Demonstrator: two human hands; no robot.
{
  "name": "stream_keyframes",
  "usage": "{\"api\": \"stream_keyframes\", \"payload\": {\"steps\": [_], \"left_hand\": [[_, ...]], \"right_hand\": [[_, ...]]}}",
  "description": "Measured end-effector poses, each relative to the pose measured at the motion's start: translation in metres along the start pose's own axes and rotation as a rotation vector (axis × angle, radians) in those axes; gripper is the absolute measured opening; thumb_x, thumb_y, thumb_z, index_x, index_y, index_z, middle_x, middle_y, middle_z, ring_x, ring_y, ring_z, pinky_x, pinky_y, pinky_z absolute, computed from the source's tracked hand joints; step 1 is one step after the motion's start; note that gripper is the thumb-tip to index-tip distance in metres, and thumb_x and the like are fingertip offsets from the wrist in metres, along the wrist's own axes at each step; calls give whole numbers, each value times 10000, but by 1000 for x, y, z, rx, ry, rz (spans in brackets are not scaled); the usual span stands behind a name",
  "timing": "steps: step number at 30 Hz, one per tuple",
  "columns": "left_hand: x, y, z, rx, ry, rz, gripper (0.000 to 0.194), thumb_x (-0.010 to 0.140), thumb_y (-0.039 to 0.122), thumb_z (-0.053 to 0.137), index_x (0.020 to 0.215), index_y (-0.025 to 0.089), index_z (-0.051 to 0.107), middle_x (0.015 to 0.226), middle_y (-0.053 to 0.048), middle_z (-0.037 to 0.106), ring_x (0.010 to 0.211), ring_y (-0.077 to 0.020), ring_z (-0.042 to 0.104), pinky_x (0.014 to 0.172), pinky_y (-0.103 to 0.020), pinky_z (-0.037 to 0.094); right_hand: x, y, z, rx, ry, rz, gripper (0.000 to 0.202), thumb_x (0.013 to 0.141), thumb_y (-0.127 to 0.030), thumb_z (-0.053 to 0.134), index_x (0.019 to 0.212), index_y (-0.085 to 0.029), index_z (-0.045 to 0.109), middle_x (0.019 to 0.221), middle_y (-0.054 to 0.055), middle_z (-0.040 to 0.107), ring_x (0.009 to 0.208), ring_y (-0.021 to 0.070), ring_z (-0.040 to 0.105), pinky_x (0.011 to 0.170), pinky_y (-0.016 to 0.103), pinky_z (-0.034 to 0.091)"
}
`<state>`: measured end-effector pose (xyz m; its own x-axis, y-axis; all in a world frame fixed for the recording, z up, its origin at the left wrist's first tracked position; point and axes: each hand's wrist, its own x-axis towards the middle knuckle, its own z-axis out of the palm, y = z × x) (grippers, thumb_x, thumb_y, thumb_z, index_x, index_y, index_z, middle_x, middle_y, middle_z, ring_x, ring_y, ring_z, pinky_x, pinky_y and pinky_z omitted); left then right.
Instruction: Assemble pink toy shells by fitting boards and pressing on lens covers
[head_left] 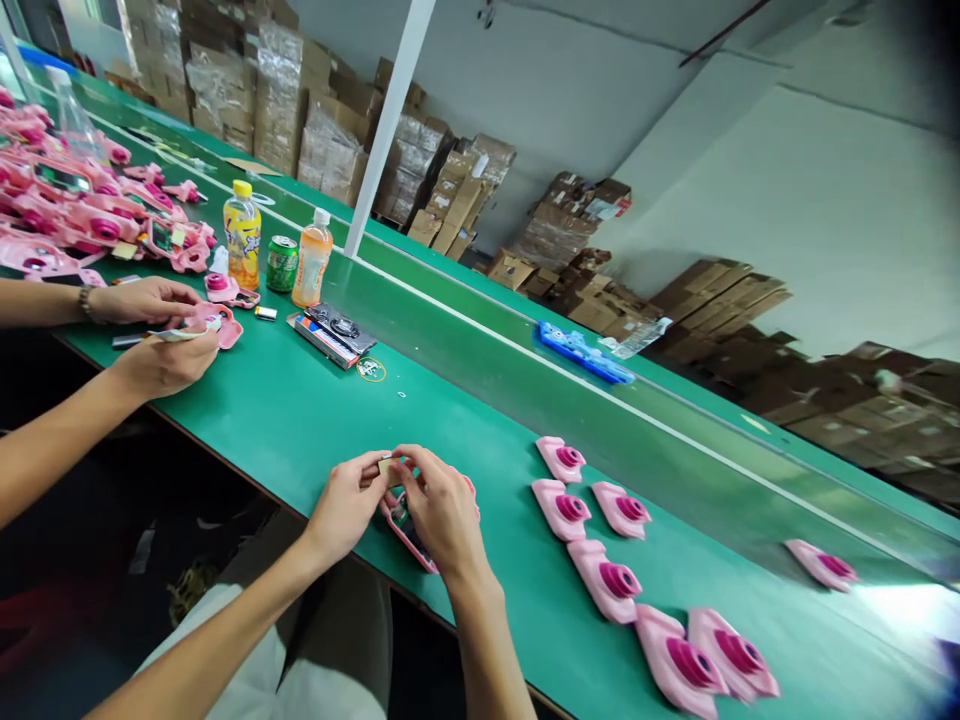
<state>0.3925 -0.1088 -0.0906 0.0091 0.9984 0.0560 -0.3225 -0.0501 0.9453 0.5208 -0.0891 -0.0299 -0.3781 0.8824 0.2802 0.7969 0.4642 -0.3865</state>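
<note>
A green table [465, 410] is bearing pink cameras [600, 575] to the right, bottles [243, 240] to the left; the right hand [448, 515] and left hand [341, 508] are pinching, over an open pink case [409, 537] by the near edge, a small tan piece [387, 467].

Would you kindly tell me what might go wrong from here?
The small tan piece pinched between the left hand and right hand could slip into the open pink case beneath. That case is close to the near edge of the green table, so a nudge might tip it off.
</note>
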Motion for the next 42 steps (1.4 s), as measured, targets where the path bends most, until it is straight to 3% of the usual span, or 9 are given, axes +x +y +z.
{"api": "stream_keyframes", "payload": {"steps": [4, 10, 21, 27, 31, 34, 37, 40, 42], "left_hand": [[-2, -1, 0, 44, 42, 25, 419, 869, 426, 698, 1162, 126, 697, 717, -1, 645, 579, -115, 555, 545, -207, 446], [-9, 8, 3, 237, 63, 82, 345, 941, 324, 557, 1217, 161, 683, 767, -7, 674, 660, -145, 591, 630, -233, 467], [-12, 11, -3, 399, 31, 104, 423, 953, 212, 480, 1362, 154, 571, 1244, -108, 715, 1129, -238, 668, 991, -349, 507], [-12, 14, -3, 371, -6, 126, 413, 965, 226, 479, 1360, 209, 593, 1223, -82, 718, 1120, -243, 666, 989, -358, 501], [-5, 12, -5, 175, 15, 27, 411, 901, 214, 580, 1306, 183, 647, 1158, -88, 721, 1059, -241, 654, 978, -344, 490], [-1, 8, -8, 36, -38, -63, 496, 868, 242, 625, 1353, 141, 619, 1009, -86, 724, 853, -207, 658, 827, -325, 533], [1, 7, -10, -89, -107, -141, 643, 932, 366, 547, 1498, 77, 451, 817, -58, 679, 628, -164, 597, 637, -304, 522], [1, 8, -11, -174, -83, -174, 693, 954, 442, 534, 1516, 55, 411, 718, -14, 612, 583, -133, 542, 616, -274, 487], [1, 10, -11, -202, -63, -180, 669, 929, 453, 593, 1474, 83, 477, 794, -22, 626, 596, -106, 522, 606, -247, 457]], "right_hand": [[8, 3, -6, -145, -88, -103, 154, 1014, -257, 513, 992, -251, 665, 925, 3, 717, 714, 161, 649, 630, 259, 383], [14, 2, -9, -111, -141, -145, 113, 990, -230, 546, 938, -230, 646, 930, 8, 710, 741, 165, 646, 667, 261, 412], [13, 4, -4, -43, -188, -104, 154, 1004, -260, 499, 903, -222, 608, 901, 19, 700, 779, 188, 652, 697, 290, 445], [10, 5, 2, -239, -152, -216, 163, 1020, -218, 414, 913, -208, 537, 977, 41, 596, 664, 144, 612, 550, 260, 388], [-3, 10, 15, -351, -15, -297, 214, 1025, -188, 339, 892, -216, 503, 926, 39, 565, 553, 133, 509, 482, 276, 310], [-10, 10, 17, -209, 48, -318, 232, 1026, -153, 307, 909, -220, 495, 971, 61, 605, 726, 161, 592, 650, 283, 458], [-12, 6, 12, -62, 8, -334, 240, 1019, -113, 297, 950, -226, 496, 1089, 89, 656, 972, 188, 645, 837, 330, 517], [-28, 4, 4, -18, -43, -389, 237, 1023, -131, 320, 941, -223, 523, 1243, 117, 663, 1158, 218, 634, 928, 376, 537], [-58, 5, -8, -46, -9, -293, 249, 1035, -199, 341, 997, -231, 584, 1320, 111, 648, 1227, 244, 616, 972, 416, 548]]}}
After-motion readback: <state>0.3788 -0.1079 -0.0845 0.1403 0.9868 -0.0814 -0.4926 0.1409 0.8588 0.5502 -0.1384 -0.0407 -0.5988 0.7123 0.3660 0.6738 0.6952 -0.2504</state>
